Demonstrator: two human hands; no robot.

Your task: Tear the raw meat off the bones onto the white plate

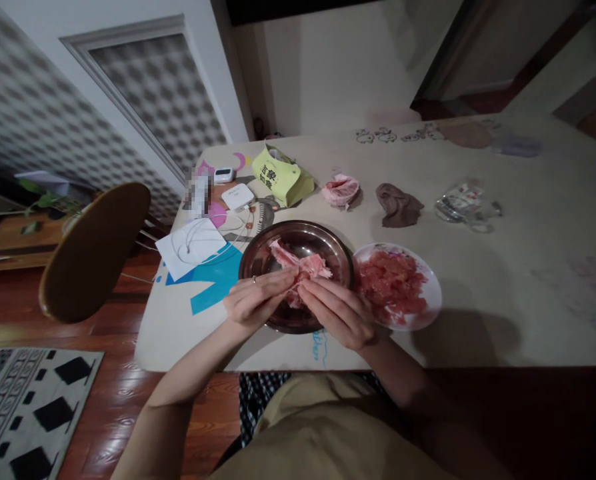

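Over a shiny steel bowl (pixel 345 250), my left hand (pixel 263 292) and my right hand (pixel 339 310) meet fingertip to fingertip. Both are closed in a pinch on a pomelo segment (pixel 303 275), whose exact shape the fingers partly hide. Pale pink pomelo membrane (pixel 282 253) lies in the bowl around the fingertips. Right of the bowl, touching or nearly touching its rim, a white plate (pixel 434 301) holds a heap of peeled red pomelo flesh (pixel 395 283). Farther back sits a larger piece of pomelo (pixel 341 191) with pink pith.
Behind the bowl stand a yellow-green paper packet (pixel 283 177) and a crumpled brown cloth (pixel 399 205). A clear glass vessel (pixel 463 203) is farther right. At left lie a white box (pixel 238 197), a white sheet with a cable (pixel 191 248), and a wooden chair (pixel 95 253) beyond the table edge.
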